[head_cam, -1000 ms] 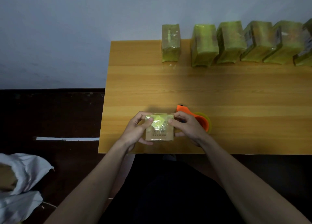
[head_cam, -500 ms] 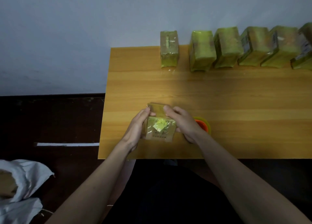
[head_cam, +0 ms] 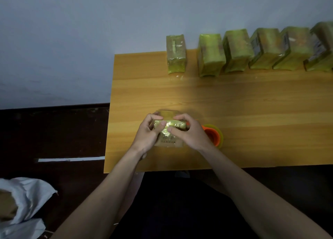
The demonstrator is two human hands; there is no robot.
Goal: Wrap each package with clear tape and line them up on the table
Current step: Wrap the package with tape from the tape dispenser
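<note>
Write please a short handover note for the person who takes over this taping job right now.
Left hand and right hand both grip the package at the near edge of the table, thumbs pressing tape on its top.
Tape dispenser lies just right of the right hand.
Done: six wrapped packages in a row at the far edge.
Left: finish this one and add it to the row.

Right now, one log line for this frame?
step: taping package | left hand: grips it | right hand: grips it, thumb pressing tape | tape dispenser: on table, beside right hand | wrapped packages: lined along far edge
</note>
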